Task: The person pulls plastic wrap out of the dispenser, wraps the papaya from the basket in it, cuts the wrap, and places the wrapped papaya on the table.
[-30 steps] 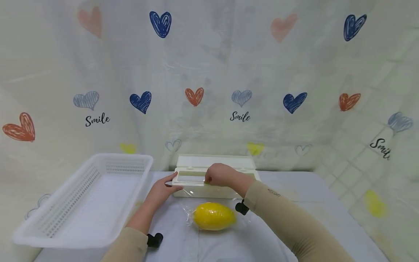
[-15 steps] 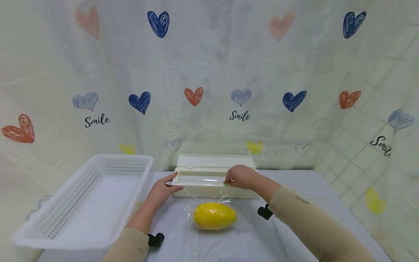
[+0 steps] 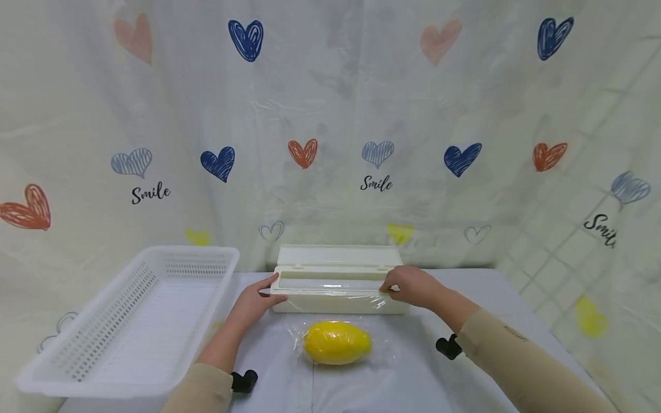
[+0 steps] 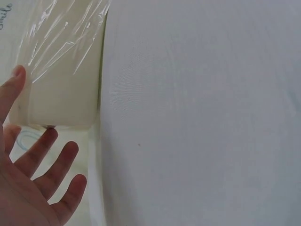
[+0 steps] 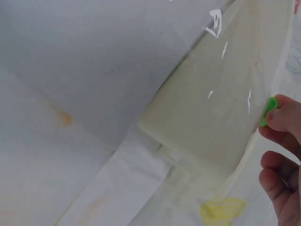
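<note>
A cream cling film dispenser (image 3: 330, 304) stands at the back of the table, its lid (image 3: 338, 255) raised behind it. My left hand (image 3: 253, 304) holds its left end, thumb and index finger against it; the other fingers spread free in the left wrist view. Near the dispenser's right end, my right hand (image 3: 415, 285) pinches a small green slide cutter (image 5: 269, 111) on the front top edge. Clear cling film (image 5: 225, 80) hangs over the dispenser's front face. In front lies a yellow, lemon-shaped fruit (image 3: 337, 342) with wrinkled clear film around it.
A white perforated plastic basket (image 3: 172, 321) stands at the left, close to my left forearm. White cloth (image 3: 279, 373) covers the table. Behind it hangs a curtain (image 3: 330, 103) printed with hearts.
My right hand has slid rightward along the dispenser's top edge with the slide cutter, from near the middle to near the right end. The left hand has stayed at the left end.
</note>
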The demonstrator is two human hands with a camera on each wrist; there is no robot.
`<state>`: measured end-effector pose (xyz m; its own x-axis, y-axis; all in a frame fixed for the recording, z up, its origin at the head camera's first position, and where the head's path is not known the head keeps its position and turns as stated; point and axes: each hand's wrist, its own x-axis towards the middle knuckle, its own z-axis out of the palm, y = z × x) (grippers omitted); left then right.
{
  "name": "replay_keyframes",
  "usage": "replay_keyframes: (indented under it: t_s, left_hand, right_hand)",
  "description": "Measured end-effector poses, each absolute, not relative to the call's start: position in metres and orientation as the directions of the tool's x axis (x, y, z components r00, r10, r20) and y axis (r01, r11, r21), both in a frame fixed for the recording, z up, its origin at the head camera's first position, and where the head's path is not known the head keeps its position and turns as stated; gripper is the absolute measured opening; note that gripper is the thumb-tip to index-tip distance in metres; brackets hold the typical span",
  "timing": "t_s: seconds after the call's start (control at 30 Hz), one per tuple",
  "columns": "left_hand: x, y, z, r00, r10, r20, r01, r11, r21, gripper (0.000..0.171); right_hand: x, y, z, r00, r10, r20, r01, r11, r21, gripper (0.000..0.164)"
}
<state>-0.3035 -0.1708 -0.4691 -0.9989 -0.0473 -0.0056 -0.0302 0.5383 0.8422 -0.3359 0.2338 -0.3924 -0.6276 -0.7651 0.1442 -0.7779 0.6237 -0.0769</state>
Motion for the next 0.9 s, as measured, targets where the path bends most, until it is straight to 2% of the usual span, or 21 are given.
replay_keyframes:
  t_s: [0.23,0.47,0.67,0.73,0.8,0.9]
  left_hand:
    - [-0.304,-0.170,-0.468,-0.999,-0.054,0.007,-0.024,0.548,0.836,0.082]
    - [-0.303,-0.170,-0.468,-0.999,-0.035,0.004,-0.015,0.539,0.842,0.083]
    - [-0.302,-0.170,-0.470,-0.999,-0.033,0.002,-0.017,0.577,0.817,0.082]
    - [-0.302,-0.170,-0.469,-0.999,-0.032,-0.003,-0.021,0.591,0.806,0.083]
    - [-0.302,-0.170,-0.469,-1.000,-0.020,-0.006,-0.017,0.597,0.802,0.083]
    - [-0.302,-0.169,-0.469,-1.000,-0.010,-0.011,-0.015,0.589,0.808,0.083]
  right_hand:
    - [-0.333,0.267,-0.397,-0.693,-0.700,0.171,-0.719,0.689,-0.095,0.022]
    - [-0.330,0.286,-0.404,-0.679,-0.694,0.239,-0.731,0.670,-0.127,0.024]
    - [-0.320,0.282,-0.410,-0.778,-0.576,0.253,-0.625,0.751,-0.214,0.024]
    - [-0.316,0.279,-0.413,-0.787,-0.545,0.289,-0.607,0.768,-0.205,0.023]
    - [-0.314,0.275,-0.417,-0.756,-0.551,0.353,-0.630,0.760,-0.162,0.022]
    - [-0.315,0.269,-0.421,-0.666,-0.602,0.440,-0.690,0.722,-0.056,0.019]
